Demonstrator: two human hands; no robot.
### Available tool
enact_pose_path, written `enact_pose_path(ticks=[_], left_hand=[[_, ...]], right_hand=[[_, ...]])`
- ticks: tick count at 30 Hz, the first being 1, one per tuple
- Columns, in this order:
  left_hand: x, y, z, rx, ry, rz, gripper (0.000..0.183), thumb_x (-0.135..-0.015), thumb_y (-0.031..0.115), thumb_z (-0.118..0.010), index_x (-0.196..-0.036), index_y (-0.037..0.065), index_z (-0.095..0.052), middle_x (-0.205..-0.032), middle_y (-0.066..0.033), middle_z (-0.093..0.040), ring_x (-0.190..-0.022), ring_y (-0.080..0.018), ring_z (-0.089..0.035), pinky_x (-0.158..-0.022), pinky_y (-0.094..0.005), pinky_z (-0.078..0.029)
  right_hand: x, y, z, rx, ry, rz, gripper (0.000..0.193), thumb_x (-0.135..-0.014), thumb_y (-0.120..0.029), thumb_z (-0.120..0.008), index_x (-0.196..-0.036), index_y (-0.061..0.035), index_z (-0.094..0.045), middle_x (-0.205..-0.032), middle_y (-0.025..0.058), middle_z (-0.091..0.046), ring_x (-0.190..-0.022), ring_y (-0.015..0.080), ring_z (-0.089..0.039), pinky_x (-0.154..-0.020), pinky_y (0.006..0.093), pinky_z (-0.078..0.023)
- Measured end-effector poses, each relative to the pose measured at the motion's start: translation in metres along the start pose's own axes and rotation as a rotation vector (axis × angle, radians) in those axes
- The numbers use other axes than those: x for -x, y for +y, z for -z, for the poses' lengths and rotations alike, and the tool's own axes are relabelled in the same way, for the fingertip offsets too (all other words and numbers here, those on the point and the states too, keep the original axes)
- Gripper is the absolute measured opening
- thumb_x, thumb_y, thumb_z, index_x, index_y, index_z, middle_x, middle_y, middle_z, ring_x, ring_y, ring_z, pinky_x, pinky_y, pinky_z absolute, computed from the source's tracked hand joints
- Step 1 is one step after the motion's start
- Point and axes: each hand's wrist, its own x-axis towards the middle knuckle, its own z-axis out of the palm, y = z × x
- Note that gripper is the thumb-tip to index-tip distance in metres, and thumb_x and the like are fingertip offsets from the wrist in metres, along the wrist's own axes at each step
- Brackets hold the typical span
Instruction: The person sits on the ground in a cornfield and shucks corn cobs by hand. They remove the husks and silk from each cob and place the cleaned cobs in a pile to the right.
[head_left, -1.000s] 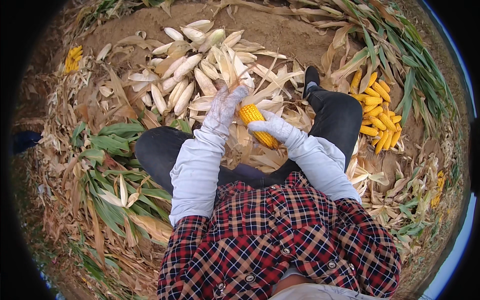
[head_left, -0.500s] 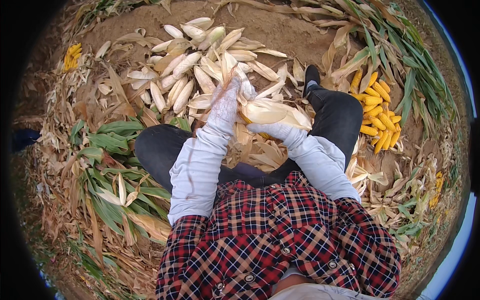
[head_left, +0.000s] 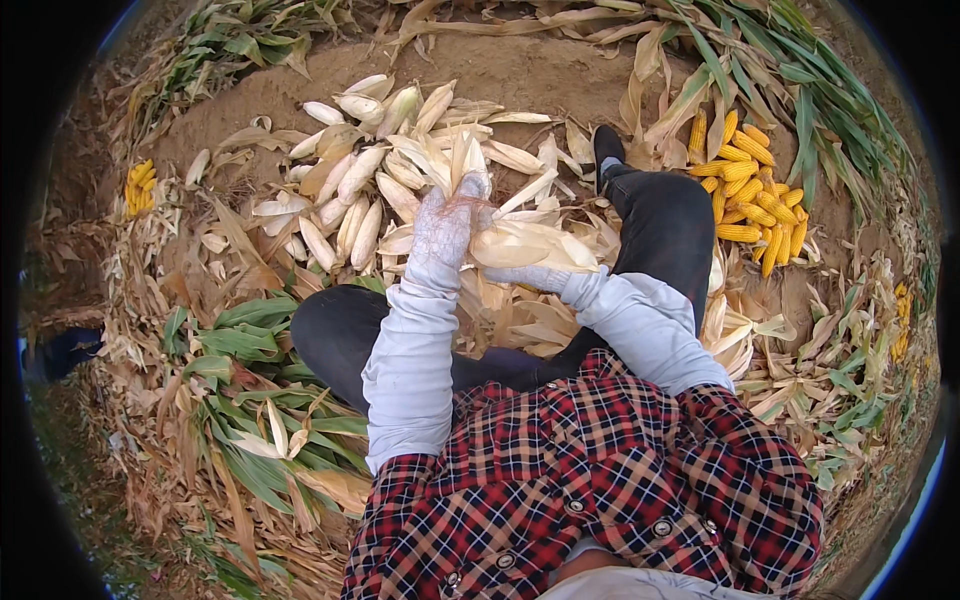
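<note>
Both of my hands wear pale gloves and meet between my knees around a partly husked ear of corn [head_left: 525, 287]. My left hand [head_left: 445, 222] is closed on its pale husk [head_left: 535, 247], and brown silk strands lie across the fingers. Under the loose husk leaves my right hand [head_left: 532, 277] wraps the ear, its fingertips partly hidden. Only a sliver of yellow kernels shows by that hand. Just beyond the left hand lies a pile of unhusked corn ears [head_left: 360, 175] in whitish husks.
A heap of bare yellow corn cobs [head_left: 755, 200] lies beyond my right knee. Green corn leaves [head_left: 245, 340] and dry husks spread at my left. More stalks [head_left: 790, 70] bend along the far right. Another small yellow pile [head_left: 140, 187] sits at the far left.
The view has shifted a little. The husk leaves have folded down over the ear, so fewer yellow kernels show; both hands stay on it.
</note>
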Motion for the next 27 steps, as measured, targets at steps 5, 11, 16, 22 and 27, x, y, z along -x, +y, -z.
enact_pose_path(ticks=[5,11,16,22,27], left_hand=[[-0.002,0.005,-0.033,0.323,0.198,-0.017,0.032,-0.107,0.037,-0.055,-0.102,0.005,-0.055,-0.071,-0.0047,-0.058,-0.058,-0.0198,-0.058,-0.061,-0.0401,-0.06],[-0.005,0.016,-0.03,0.72,-0.013,-0.076,0.047,-0.107,0.054,-0.047,-0.081,0.014,-0.047,-0.055,0.0053,-0.031,-0.045,-0.0132,-0.034,-0.044,-0.0319,-0.035],[-0.006,0.019,-0.022,0.908,-0.117,0.058,0.054,-0.107,0.057,-0.041,-0.069,0.02,-0.037,-0.056,0.0065,-0.022,-0.044,-0.0112,-0.024,-0.044,-0.0289,-0.029],[0.012,0.04,-0.026,1.316,-0.479,0.125,0.055,-0.106,0.062,-0.04,-0.072,0.019,-0.044,-0.058,0.0077,-0.026,-0.047,-0.0095,-0.027,-0.044,-0.0248,-0.032],[-0.001,0.028,0.003,0.246,0.067,-0.234,0.027,-0.103,0.032,-0.064,-0.097,0.006,-0.062,-0.07,-0.0019,-0.055,-0.055,-0.0113,-0.055,-0.053,-0.0287,-0.052]], right_hand=[[-0.004,0.006,0.002,0.031,0.125,0.126,0.045,-0.087,-0.035,-0.068,-0.123,-0.0086,-0.066,-0.122,0.0147,-0.066,-0.117,0.0317,-0.063,-0.101,0.0412,-0.051],[-0.001,0.037,-0.032,-0.225,0.229,-0.114,0.051,-0.087,-0.032,-0.073,-0.129,-0.0068,-0.061,-0.115,0.0131,-0.067,-0.108,0.028,-0.066,-0.094,0.0395,-0.053],[0.004,0.039,-0.034,-1.321,-0.005,-0.494,0.064,-0.084,-0.035,-0.079,-0.133,-0.0023,-0.054,-0.098,0.0148,-0.066,-0.083,0.0264,-0.068,-0.076,0.0383,-0.058],[0.016,0.041,-0.038,-1.987,-0.388,-0.235,0.071,-0.089,-0.056,-0.066,-0.127,0.0025,-0.055,-0.085,0.0167,-0.064,-0.066,0.0291,-0.066,-0.06,0.042,-0.062],[-0.001,0.032,-0.014,-1.436,-0.069,-0.494,0.061,-0.09,-0.039,-0.072,-0.135,-0.0005,-0.054,-0.092,0.0133,-0.065,-0.074,0.025,-0.067,-0.065,0.0418,-0.061]])
